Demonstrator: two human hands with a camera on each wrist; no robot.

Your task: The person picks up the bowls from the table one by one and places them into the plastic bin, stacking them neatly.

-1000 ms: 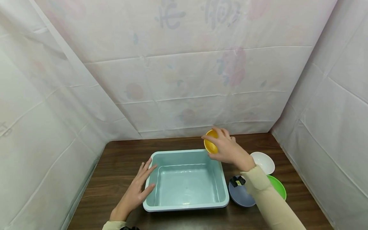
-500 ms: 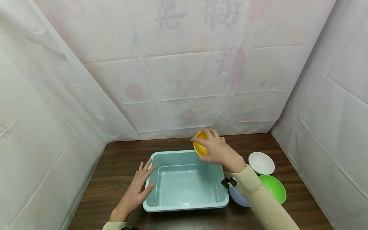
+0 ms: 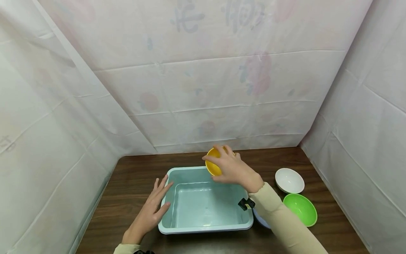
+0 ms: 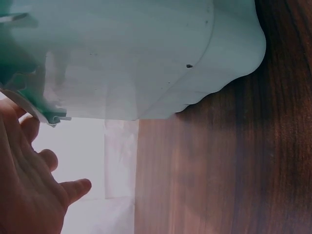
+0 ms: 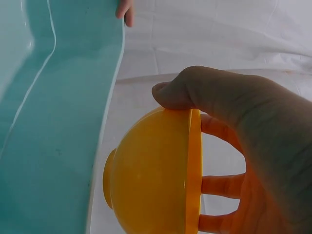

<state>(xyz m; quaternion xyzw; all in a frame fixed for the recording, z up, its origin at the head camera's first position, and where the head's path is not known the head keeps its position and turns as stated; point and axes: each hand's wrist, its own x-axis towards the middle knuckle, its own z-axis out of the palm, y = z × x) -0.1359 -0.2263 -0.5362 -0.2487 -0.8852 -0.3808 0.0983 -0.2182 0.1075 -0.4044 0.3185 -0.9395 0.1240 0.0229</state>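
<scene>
Head view: yellow bowl (image 3: 213, 170), shifted leftward over the basin's (image 3: 187, 169) far rim, centre frame; I judged the carry unfinished. Green bowl (image 3: 301, 210), lower right, came fully clear.
Left wrist view: left hand (image 4: 29, 180), lower left, lay at the rim, fingers apart.
Right wrist view: right hand (image 5: 256, 122) clamped the bowl, thumb outside.

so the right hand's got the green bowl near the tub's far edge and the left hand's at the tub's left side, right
Not the green bowl: the right hand holds the yellow bowl near the far edge of the tub, as the head and right wrist views show. The left hand is at the tub's left side.
</scene>
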